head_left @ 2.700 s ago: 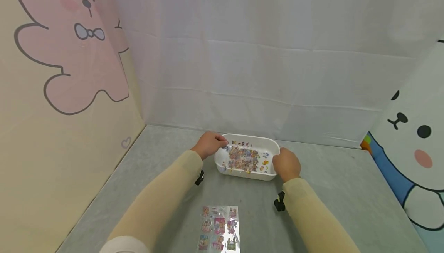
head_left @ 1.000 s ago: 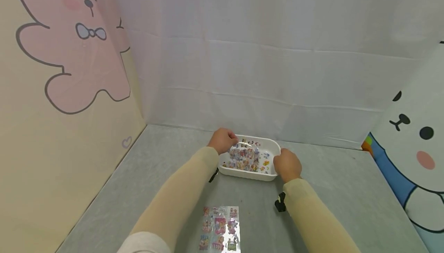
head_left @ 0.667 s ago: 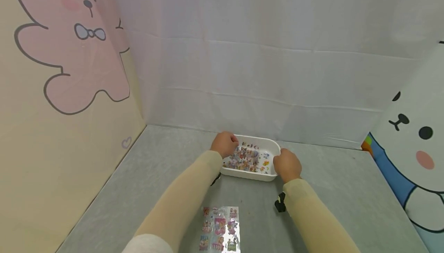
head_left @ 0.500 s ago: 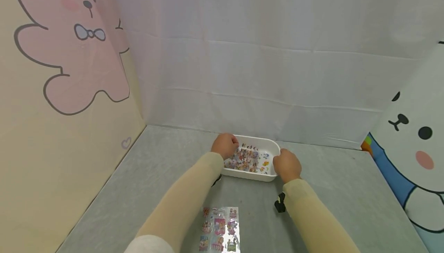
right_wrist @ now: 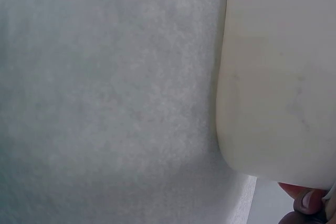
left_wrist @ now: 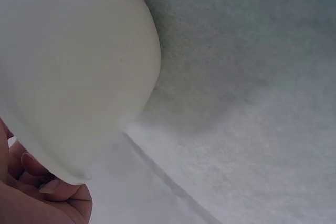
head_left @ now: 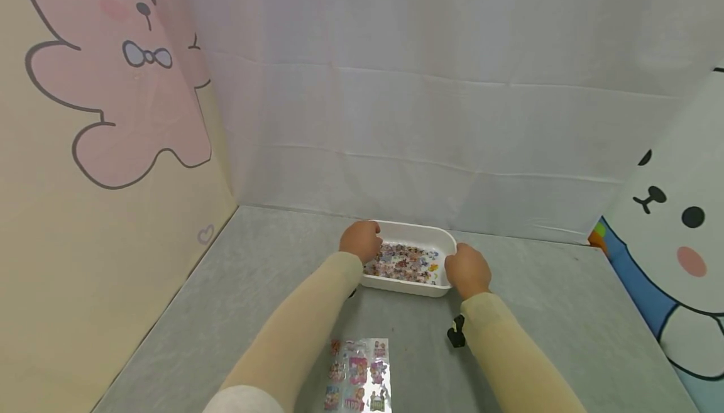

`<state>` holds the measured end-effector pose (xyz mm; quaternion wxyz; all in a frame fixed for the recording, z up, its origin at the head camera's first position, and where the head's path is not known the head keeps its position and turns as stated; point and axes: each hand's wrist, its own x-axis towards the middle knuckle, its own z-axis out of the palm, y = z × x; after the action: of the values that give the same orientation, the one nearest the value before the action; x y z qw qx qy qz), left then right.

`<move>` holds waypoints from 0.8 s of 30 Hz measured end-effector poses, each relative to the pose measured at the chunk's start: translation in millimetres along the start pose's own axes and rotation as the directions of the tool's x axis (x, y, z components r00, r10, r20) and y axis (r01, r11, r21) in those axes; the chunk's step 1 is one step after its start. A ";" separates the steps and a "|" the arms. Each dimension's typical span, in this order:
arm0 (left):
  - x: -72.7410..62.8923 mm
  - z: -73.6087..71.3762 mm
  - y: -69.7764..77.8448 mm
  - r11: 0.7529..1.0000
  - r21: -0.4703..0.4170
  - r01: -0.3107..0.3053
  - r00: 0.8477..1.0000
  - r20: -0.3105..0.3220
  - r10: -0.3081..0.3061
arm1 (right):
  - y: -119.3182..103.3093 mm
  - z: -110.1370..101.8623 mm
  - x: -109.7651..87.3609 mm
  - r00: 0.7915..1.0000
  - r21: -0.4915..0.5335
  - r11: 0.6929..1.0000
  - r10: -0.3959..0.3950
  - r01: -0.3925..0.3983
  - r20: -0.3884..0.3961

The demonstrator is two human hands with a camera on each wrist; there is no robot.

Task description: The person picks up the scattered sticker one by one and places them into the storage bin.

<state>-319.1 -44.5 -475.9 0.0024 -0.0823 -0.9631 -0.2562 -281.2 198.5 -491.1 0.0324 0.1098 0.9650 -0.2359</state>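
A white plastic tray [head_left: 408, 288] sits near the back of the grey table, its floor covered with small colourful flat pieces [head_left: 406, 262] that look like loose stickers. My left hand [head_left: 361, 241] grips the tray's left end; in the left wrist view its curled fingers [left_wrist: 58, 190] show at the rim. The right hand [head_left: 468, 270] holds the opposite end, thumb on the near side of the rim. Seen from the right wrist, fingertips [right_wrist: 307, 200] curl by the tray's outer wall [right_wrist: 278, 87]. The left hand hides the tray's left end.
A shiny sticker sheet [head_left: 359, 375] with pink cartoon pictures lies on the table [head_left: 543, 312] in front, between the forearms. White cloth [head_left: 430, 117] hangs close behind the tray. Printed cloth with cartoon bears stands at both sides.
The left hand has gone from pinching a clear film over the tray to its left end, moving right then slightly back. The colourful pieces lie spread differently. The right hand has stayed put.
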 end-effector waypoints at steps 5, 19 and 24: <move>-0.5 -1.4 -3.6 1.000 0.003 -0.009 1.000 -0.008 0.009 | 0.6 -0.9 -1.0 1.000 0.001 1.000 -0.019 0.019 -0.011; -11.0 -7.7 -8.6 0.991 0.027 -0.128 0.992 -0.016 0.129 | -1.1 -1.0 -1.5 1.000 0.008 1.000 -0.004 0.004 -0.012; -28.7 -19.2 -0.4 0.976 0.026 -0.217 0.976 0.029 0.216 | -0.6 -0.7 -1.4 1.000 0.004 1.000 -0.005 0.005 -0.009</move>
<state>-291.6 -58.8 -460.7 0.0191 -0.1898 -0.9521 -0.2391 -280.0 198.0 -490.0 0.0275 0.1086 0.9649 -0.2374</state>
